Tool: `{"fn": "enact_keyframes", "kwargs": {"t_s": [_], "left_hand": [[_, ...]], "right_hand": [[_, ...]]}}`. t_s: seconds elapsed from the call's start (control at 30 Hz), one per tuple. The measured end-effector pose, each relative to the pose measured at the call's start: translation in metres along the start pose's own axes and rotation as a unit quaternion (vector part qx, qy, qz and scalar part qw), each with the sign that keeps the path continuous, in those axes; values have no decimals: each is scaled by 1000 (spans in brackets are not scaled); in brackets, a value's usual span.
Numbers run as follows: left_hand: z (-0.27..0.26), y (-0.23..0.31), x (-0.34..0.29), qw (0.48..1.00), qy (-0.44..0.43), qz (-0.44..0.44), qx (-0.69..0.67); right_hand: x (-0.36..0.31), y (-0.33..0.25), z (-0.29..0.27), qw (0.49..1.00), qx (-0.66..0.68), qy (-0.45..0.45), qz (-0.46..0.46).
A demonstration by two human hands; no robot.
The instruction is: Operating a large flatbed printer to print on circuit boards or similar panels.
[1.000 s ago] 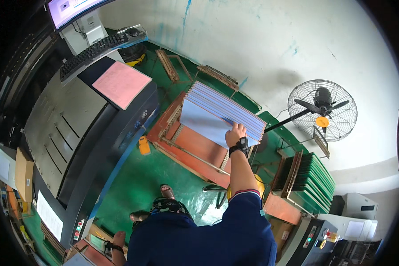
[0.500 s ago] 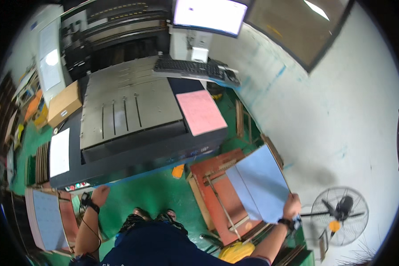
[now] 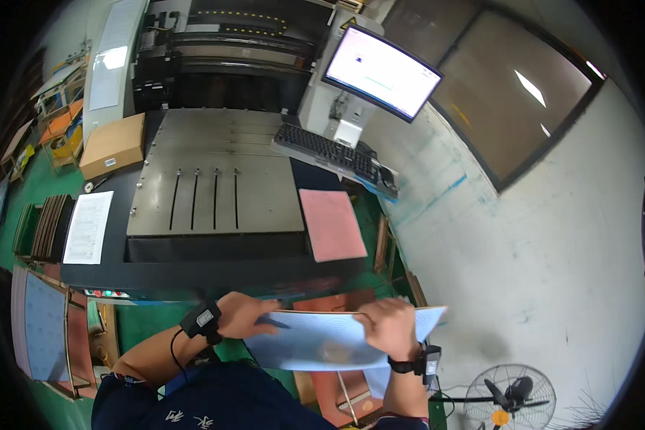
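A thin light-blue panel (image 3: 322, 340) with a tan upper edge is tilted up in front of my body. My right hand (image 3: 390, 326) is closed over its upper edge, right of the middle. At the panel's left end is my left hand (image 3: 247, 315), thumb and fingers apart; it does not look closed on the panel. Below and to the right, part of another blue sheet (image 3: 377, 380) shows over a reddish-brown rack (image 3: 330, 394), largely hidden by the panel and my right arm. Beyond the panel stands a machine with a slotted metal bed (image 3: 215, 193).
A pink sheet (image 3: 333, 224) and a white paper (image 3: 87, 228) flank the metal bed, with a cardboard box (image 3: 113, 145) behind the paper. A keyboard (image 3: 326, 150) sits below a monitor (image 3: 383, 72). Blue sheets (image 3: 44, 330) stand left; a fan (image 3: 512, 398) stands right.
My right hand has come inward from the right-hand rack, bringing a blue panel up before me. My left hand has moved right to the panel's left end. The view has shifted.
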State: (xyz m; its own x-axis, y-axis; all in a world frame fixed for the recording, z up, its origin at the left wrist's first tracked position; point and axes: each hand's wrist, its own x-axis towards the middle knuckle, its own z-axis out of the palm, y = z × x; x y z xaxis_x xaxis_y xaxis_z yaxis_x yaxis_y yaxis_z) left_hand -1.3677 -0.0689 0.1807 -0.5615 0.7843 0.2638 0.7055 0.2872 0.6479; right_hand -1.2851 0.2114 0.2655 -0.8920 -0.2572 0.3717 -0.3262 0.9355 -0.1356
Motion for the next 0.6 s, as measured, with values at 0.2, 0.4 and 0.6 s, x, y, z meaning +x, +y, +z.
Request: {"fn": "enact_keyframes", "kwargs": {"t_s": [0.2,0.4,0.6], "left_hand": [[-18,-90,-46,956,158,-245,-42],[-31,-216,-82,811,309,-417,-271],[-87,-310,-92,647,437,-479,-400]], "right_hand": [[94,-35,62,985,-22,132,-111],[141,-25,186,970,121,173,120],[184,-29,311,657,594,-138,444]]}}
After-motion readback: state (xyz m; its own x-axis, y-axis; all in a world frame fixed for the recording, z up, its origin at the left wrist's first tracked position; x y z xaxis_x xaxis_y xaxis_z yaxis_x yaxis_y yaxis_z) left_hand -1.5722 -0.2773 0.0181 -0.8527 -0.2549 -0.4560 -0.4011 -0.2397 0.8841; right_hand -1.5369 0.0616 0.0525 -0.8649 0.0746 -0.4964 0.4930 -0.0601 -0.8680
